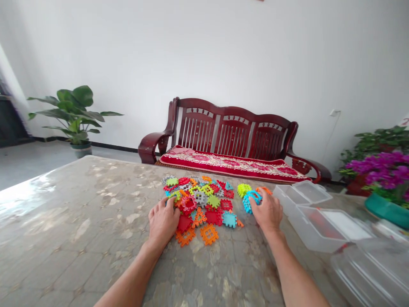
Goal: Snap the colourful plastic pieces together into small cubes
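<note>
A heap of interlocking plastic building tiles (213, 201) in red, orange, green, grey and blue lies on the table. My left hand (164, 221) rests at the heap's left edge, fingers slightly bent and touching tiles, with nothing seen held. Orange window-frame tiles (209, 234) lie at the near side of the heap. To the right, my right hand (267, 210) has its thumb and fingers around a blue block built from tiles (248, 204). Touching or close behind it are a yellow-green block (244, 189) and an orange piece (263, 190), partly hidden by the hand.
Clear plastic boxes (315, 228) with lids stand to the right of my right hand, reddish pieces showing inside one. A teal pot (386, 209) with purple flowers is at the far right. Beyond the patterned table (105, 238) stands a dark red wooden bench (198, 128).
</note>
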